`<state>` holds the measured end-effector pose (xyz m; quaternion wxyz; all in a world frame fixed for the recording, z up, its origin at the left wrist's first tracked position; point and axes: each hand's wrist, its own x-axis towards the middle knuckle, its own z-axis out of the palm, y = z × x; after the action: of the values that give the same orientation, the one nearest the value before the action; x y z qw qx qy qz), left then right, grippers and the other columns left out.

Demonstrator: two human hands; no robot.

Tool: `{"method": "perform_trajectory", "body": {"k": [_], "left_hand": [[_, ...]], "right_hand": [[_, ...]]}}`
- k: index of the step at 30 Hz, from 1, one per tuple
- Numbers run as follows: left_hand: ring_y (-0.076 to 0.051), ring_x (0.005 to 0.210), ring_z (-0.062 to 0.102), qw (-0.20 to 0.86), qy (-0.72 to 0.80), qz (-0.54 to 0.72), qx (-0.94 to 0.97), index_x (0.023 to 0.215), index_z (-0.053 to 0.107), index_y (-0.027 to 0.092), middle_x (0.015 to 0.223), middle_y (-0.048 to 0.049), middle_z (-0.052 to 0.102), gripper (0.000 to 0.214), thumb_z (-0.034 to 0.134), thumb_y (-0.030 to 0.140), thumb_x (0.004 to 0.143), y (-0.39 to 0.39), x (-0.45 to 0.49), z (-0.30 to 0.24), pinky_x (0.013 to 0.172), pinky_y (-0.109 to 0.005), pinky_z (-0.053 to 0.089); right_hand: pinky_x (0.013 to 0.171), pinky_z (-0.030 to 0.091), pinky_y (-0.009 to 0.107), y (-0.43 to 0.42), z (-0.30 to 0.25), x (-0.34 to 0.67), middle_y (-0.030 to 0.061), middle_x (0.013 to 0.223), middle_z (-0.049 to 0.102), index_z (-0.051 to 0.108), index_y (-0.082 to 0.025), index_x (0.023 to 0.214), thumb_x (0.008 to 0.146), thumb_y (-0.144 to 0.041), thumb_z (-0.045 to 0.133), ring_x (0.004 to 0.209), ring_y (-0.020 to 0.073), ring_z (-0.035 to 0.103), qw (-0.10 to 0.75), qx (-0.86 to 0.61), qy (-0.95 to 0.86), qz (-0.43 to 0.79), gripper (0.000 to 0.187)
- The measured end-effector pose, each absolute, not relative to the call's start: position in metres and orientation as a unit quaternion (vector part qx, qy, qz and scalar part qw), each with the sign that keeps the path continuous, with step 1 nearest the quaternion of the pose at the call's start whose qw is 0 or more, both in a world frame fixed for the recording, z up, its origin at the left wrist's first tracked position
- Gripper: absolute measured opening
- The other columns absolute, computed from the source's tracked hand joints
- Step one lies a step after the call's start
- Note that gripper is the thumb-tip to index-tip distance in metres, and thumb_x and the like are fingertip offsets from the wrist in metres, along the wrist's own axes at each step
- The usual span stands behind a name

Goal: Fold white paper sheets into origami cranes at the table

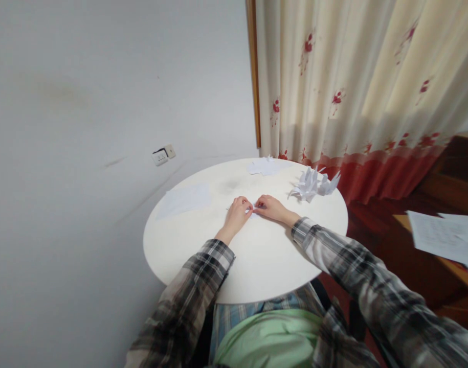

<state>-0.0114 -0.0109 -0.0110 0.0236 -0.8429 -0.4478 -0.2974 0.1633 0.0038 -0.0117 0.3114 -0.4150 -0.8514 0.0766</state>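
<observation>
A small piece of white paper (253,215) lies between my hands near the middle of the round white table (257,255). From the left, my left hand (239,210) pinches its edge with thumb and fingers. My right hand (270,207) grips it from the other side, fingertips close to those of the left. Much of the paper is hidden behind the fingers, so its folds cannot be made out. Beyond my right hand stands a cluster of folded white paper shapes (308,185) with pointed tips.
Flat white sheets (185,199) lie at the table's left, and more paper pieces (264,166) at its far edge. A wall with a socket (160,157) borders the left. A floral curtain (352,92) hangs behind. Papers (444,237) rest on wooden furniture at right.
</observation>
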Motion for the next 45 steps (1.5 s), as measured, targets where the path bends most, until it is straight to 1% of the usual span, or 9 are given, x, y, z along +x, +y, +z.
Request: {"method": "perform_trajectory", "body": {"k": [4, 8, 10, 15, 23, 30, 36, 40, 45], "left_hand": [[-0.019, 0.107, 0.046, -0.018, -0.418, -0.312, -0.853, 0.082, 0.06, 0.017, 0.11, -0.0073, 0.053, 0.01, 0.051, 0.018, 0.078, -0.006, -0.012, -0.016, 0.094, -0.036, 0.037], [-0.016, 0.102, 0.053, -0.075, -0.432, -0.315, -0.841, 0.109, 0.052, 0.018, 0.111, -0.0076, 0.057, 0.031, 0.048, 0.014, 0.079, -0.002, -0.011, -0.021, 0.093, -0.036, 0.04], [-0.017, 0.108, 0.051, -0.071, -0.442, -0.296, -0.844, 0.114, 0.05, 0.016, 0.118, -0.0095, 0.056, 0.034, 0.044, 0.015, 0.081, 0.0, -0.01, -0.023, 0.096, -0.036, 0.038], [-0.017, 0.116, 0.046, -0.037, -0.464, -0.247, -0.85, 0.114, 0.053, 0.014, 0.122, -0.0106, 0.054, 0.035, 0.033, 0.014, 0.085, 0.005, -0.013, -0.028, 0.1, -0.035, 0.035], [-0.018, 0.119, 0.044, -0.024, -0.484, -0.209, -0.849, 0.113, 0.054, 0.016, 0.125, -0.0098, 0.051, 0.034, 0.035, 0.019, 0.085, 0.005, -0.019, -0.025, 0.101, -0.035, 0.034], [-0.019, 0.124, 0.037, -0.03, -0.495, -0.184, -0.849, 0.116, 0.051, 0.012, 0.131, -0.0127, 0.043, 0.037, 0.032, 0.02, 0.086, 0.008, -0.019, -0.026, 0.103, -0.036, 0.03], [-0.021, 0.128, 0.03, -0.026, -0.514, -0.142, -0.845, 0.123, 0.044, 0.008, 0.135, -0.0151, 0.037, 0.041, 0.028, 0.023, 0.088, 0.007, -0.018, -0.026, 0.105, -0.036, 0.026], [-0.024, 0.129, 0.027, -0.018, -0.554, -0.129, -0.822, 0.125, 0.04, 0.006, 0.138, -0.0176, 0.033, 0.045, 0.026, 0.029, 0.089, 0.005, -0.018, -0.026, 0.104, -0.039, 0.025], [-0.027, 0.129, 0.027, -0.01, -0.581, -0.128, -0.804, 0.126, 0.038, 0.005, 0.138, -0.0195, 0.032, 0.048, 0.027, 0.032, 0.089, 0.005, -0.018, -0.028, 0.103, -0.041, 0.026]], "right_hand": [[0.073, 0.038, 0.025, 0.005, -0.013, 0.163, 0.0064, 0.083, 0.059, 0.062, -0.012, 0.082, 0.076, -0.03, 0.06, 0.077, 0.0129, 0.05, 0.314, -0.414, -0.851, 0.084, 0.019], [0.075, 0.038, 0.025, 0.007, -0.013, 0.163, 0.0051, 0.084, 0.059, 0.061, -0.013, 0.084, 0.072, -0.019, 0.062, 0.078, 0.0125, 0.05, 0.32, -0.412, -0.848, 0.097, 0.014], [0.076, 0.039, 0.026, 0.009, -0.012, 0.164, 0.0048, 0.083, 0.058, 0.061, -0.013, 0.084, 0.069, -0.016, 0.063, 0.078, 0.0126, 0.05, 0.317, -0.413, -0.848, 0.106, 0.015], [0.078, 0.041, 0.027, 0.012, -0.009, 0.169, 0.0057, 0.086, 0.059, 0.062, -0.012, 0.087, 0.068, -0.012, 0.064, 0.079, 0.0128, 0.053, 0.297, -0.396, -0.854, 0.159, 0.019], [0.083, 0.042, 0.029, 0.018, -0.008, 0.181, 0.0074, 0.096, 0.061, 0.062, -0.013, 0.095, 0.069, -0.009, 0.062, 0.087, 0.0138, 0.056, 0.28, -0.349, -0.866, 0.224, 0.027], [0.089, 0.04, 0.03, 0.023, -0.01, 0.186, 0.0082, 0.1, 0.06, 0.063, -0.014, 0.099, 0.071, -0.014, 0.063, 0.094, 0.0149, 0.054, 0.262, -0.32, -0.884, 0.219, 0.028], [0.088, 0.041, 0.028, 0.022, -0.011, 0.187, 0.01, 0.101, 0.059, 0.064, -0.012, 0.098, 0.073, -0.016, 0.062, 0.092, 0.0143, 0.055, 0.273, -0.31, -0.883, 0.223, 0.026], [0.087, 0.042, 0.028, 0.022, -0.01, 0.188, 0.01, 0.1, 0.06, 0.065, -0.012, 0.097, 0.072, -0.017, 0.062, 0.091, 0.0143, 0.056, 0.281, -0.309, -0.88, 0.228, 0.025], [0.087, 0.041, 0.028, 0.021, -0.011, 0.188, 0.009, 0.1, 0.06, 0.065, -0.014, 0.096, 0.073, -0.019, 0.061, 0.09, 0.0144, 0.056, 0.291, -0.309, -0.873, 0.239, 0.024]]}}
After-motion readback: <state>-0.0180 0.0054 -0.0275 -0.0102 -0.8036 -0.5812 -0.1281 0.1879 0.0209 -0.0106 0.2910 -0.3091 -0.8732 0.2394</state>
